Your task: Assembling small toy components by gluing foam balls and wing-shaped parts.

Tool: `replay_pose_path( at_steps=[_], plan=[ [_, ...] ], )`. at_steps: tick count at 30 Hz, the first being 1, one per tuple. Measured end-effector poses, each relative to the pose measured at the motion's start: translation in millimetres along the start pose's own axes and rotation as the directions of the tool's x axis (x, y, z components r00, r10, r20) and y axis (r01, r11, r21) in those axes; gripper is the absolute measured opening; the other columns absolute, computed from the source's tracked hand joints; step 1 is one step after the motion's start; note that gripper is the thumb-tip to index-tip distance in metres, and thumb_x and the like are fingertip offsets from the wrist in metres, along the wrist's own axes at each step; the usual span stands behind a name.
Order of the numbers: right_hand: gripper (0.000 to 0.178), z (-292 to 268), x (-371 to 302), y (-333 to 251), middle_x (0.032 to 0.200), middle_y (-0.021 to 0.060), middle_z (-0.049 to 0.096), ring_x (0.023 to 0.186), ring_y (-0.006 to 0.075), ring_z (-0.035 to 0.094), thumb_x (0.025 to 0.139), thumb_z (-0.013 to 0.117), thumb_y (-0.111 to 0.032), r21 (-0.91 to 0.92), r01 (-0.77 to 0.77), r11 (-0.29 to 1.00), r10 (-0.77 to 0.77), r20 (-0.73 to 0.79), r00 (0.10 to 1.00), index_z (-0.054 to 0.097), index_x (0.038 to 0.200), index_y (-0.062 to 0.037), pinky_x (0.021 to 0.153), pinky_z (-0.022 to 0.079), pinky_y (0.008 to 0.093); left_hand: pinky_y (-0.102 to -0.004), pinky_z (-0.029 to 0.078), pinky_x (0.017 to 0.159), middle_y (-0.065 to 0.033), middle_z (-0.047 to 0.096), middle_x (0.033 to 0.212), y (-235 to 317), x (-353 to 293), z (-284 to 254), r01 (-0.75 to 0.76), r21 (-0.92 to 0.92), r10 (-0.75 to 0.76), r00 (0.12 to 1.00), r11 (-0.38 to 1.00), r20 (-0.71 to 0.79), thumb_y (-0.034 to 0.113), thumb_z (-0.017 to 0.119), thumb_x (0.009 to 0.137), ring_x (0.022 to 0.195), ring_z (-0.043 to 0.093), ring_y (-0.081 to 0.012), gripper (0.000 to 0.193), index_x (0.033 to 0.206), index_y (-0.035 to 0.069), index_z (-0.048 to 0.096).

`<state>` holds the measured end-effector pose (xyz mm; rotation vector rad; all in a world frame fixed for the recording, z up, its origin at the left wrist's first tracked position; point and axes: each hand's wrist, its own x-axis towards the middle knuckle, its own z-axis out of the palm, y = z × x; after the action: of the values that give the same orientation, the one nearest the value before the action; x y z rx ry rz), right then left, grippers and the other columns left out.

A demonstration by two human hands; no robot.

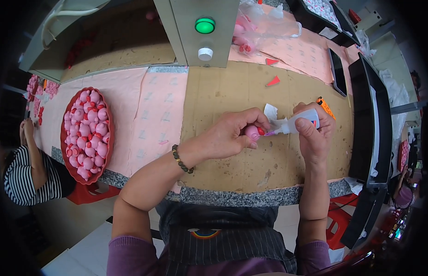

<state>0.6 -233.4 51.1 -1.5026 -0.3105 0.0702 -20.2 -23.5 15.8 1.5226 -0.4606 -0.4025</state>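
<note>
Between the fingertips of my left hand is a small pink round figure with a red part on its side. My right hand is wrapped round a white translucent squeeze bottle, tipped sideways so its nozzle points left. The nozzle's tip is at or just beside the red part; whether they touch I cannot tell. A scrap of white paper lies just beyond the figure. Both hands are above the brown cardboard sheet.
A red scalloped tray heaped with pink and red figures stands at left. Beyond the cardboard is a grey machine housing with a green light. At right are an orange cutter, a phone and a black bin. Another person works far left.
</note>
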Motion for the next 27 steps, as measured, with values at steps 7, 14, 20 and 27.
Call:
replay_pose_path(
  at_steps=[7,14,20,27],
  plan=[
    [0.02,0.6,0.7,2.0,0.072,0.004,0.056,0.066,0.0111,0.046,0.072,0.071,-0.016,-0.024,-0.041,0.999,0.042,0.002,0.999,0.059,0.078,-0.0013,0.062,0.036,0.0243,-0.0221,0.047,0.072,-0.0004,0.057,0.092,-1.4,-0.4,0.2,-0.045,0.025,0.045,0.999,0.999,-0.018,-0.013,0.059,0.071,0.08,0.053,-0.0063,0.034,0.1,0.004,0.054],
    [0.019,1.2,0.5,3.0,0.073,0.0046,0.057,0.066,0.0111,0.047,0.073,0.071,-0.015,-0.051,-0.043,0.998,0.044,0.024,0.999,0.059,0.077,-0.0011,0.062,0.036,0.0249,-0.0285,0.046,0.076,-0.0066,0.059,0.095,1.2,-1.5,-0.6,-0.01,0.0,0.01,1.0,1.0,-0.001,-0.013,0.059,0.068,0.086,0.055,-0.0156,0.037,0.1,0.004,0.052],
    [0.019,2.5,0.5,2.5,0.072,0.0045,0.056,0.066,0.0106,0.047,0.072,0.071,-0.014,-0.067,-0.04,0.997,0.042,0.039,0.998,0.058,0.077,-0.0011,0.061,0.036,0.0237,-0.0288,0.046,0.076,-0.0061,0.059,0.094,-0.1,-1.6,-0.5,-0.026,0.005,0.026,1.0,1.0,-0.001,-0.012,0.06,0.069,0.085,0.055,-0.0158,0.036,0.1,0.005,0.052],
    [0.019,5.1,0.5,0.2,0.07,0.003,0.052,0.064,0.0095,0.044,0.072,0.071,-0.015,-0.07,-0.014,0.997,0.018,0.056,0.998,0.058,0.076,-0.0013,0.058,0.033,0.023,-0.0223,0.047,0.072,-0.001,0.057,0.092,-0.8,-0.8,0.4,-0.048,0.01,0.048,0.999,0.999,-0.013,-0.014,0.059,0.07,0.08,0.052,-0.0064,0.034,0.099,0.004,0.054]
  ],
)
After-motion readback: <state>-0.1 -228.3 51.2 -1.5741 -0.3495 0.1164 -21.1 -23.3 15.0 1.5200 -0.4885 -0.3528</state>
